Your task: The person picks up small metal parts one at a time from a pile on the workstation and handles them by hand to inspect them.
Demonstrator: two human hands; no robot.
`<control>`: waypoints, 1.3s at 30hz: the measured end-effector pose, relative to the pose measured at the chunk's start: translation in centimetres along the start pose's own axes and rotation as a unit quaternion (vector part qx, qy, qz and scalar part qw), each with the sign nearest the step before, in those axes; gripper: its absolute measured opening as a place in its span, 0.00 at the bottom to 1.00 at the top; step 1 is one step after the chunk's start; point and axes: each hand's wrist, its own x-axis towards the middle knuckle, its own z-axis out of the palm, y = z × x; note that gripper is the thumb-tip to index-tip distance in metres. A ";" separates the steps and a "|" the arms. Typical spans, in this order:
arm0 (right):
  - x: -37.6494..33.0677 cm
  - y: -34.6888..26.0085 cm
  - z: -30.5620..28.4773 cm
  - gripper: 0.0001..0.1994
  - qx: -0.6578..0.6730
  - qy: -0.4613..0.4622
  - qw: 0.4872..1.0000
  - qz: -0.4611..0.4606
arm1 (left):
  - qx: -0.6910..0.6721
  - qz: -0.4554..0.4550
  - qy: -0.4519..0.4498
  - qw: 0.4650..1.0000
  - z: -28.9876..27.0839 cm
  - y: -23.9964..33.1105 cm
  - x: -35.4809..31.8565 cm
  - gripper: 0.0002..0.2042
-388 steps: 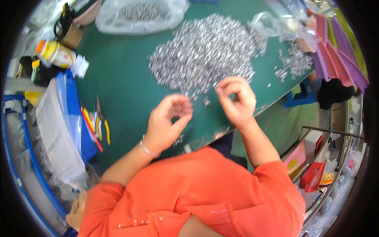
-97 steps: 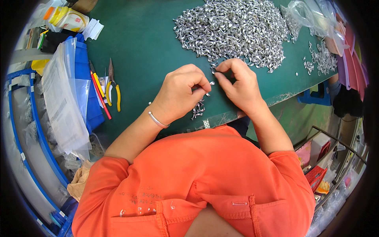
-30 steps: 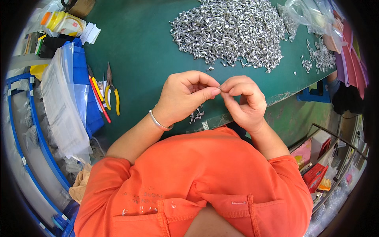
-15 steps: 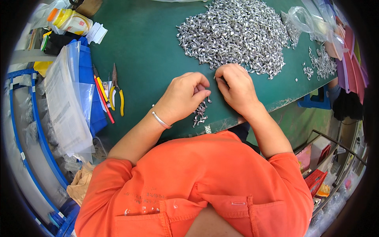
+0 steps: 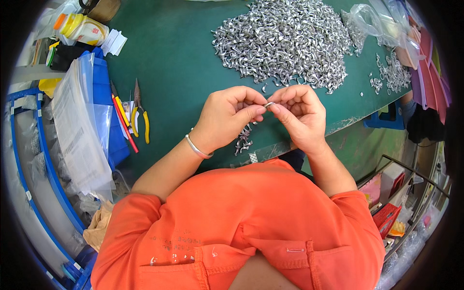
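Note:
My left hand (image 5: 232, 116) and my right hand (image 5: 302, 115) meet above the near part of the table, fingertips almost touching. Between them shows a small, shiny, curved metal piece (image 5: 269, 104), pinched by the right thumb and forefinger. The left thumb and fingers are closed at its other side; what they grip there is mostly hidden. A large heap of small curved silver metal pieces (image 5: 285, 43) lies just beyond the hands. A smaller cluster of such pieces (image 5: 243, 141) rests below the left hand, near the table edge. One loose piece (image 5: 264, 88) lies by the heap.
Yellow-handled pliers (image 5: 140, 113) and a red pen (image 5: 126, 126) lie left on the green table (image 5: 164, 58). Beside them are a blue tray (image 5: 104, 92) with papers and an orange-capped bottle (image 5: 82, 29). Silver rings (image 5: 395, 73) and a plastic bag (image 5: 372, 21) lie at right.
My right hand has drawn back from the heap's near edge and turned to meet the left fingertips. A small curved metal piece now shows between the hands.

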 end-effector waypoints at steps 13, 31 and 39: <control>-0.2 0.6 0.1 0.17 0.045 -0.018 0.996 -0.080 | -0.020 0.060 0.023 0.998 0.3 -0.2 -0.2 0.06; 11.7 -4.1 -14.9 0.07 -0.377 0.355 0.789 -0.331 | 0.147 0.182 0.071 0.970 0.4 0.1 -0.1 0.07; 12.3 -4.0 -14.0 0.04 -0.401 0.218 0.868 -0.195 | 0.107 0.173 0.110 0.973 -0.3 -1.0 -0.4 0.05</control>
